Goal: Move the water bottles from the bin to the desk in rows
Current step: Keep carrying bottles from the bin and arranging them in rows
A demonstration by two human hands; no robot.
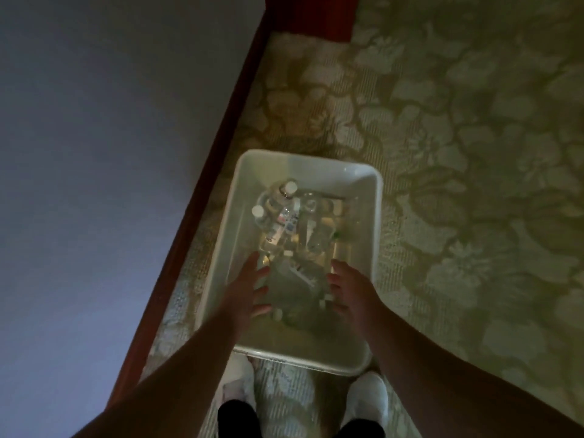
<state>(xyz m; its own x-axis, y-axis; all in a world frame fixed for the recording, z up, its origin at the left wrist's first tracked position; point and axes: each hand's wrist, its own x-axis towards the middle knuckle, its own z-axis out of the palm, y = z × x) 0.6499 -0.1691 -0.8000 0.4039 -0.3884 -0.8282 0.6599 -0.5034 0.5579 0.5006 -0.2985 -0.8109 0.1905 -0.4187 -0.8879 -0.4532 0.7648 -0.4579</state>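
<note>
A white plastic bin (363,181) stands on the carpet at my feet, holding several clear water bottles (284,216) with white caps, lying and leaning in a heap. My left hand (246,286) reaches into the bin's near left part with fingers spread, holding nothing. My right hand (347,286) is in the near right part, fingers apart and also empty. Between the two hands lies a clear bottle (297,289), dim and hard to make out. The desk (94,153) is the broad grey-blue surface on the left, with a red-brown wooden edge (202,184).
A floral green-beige carpet (458,153) covers the floor to the right and beyond the bin. My white shoes (368,396) stand just below the bin's near rim. The scene is dim.
</note>
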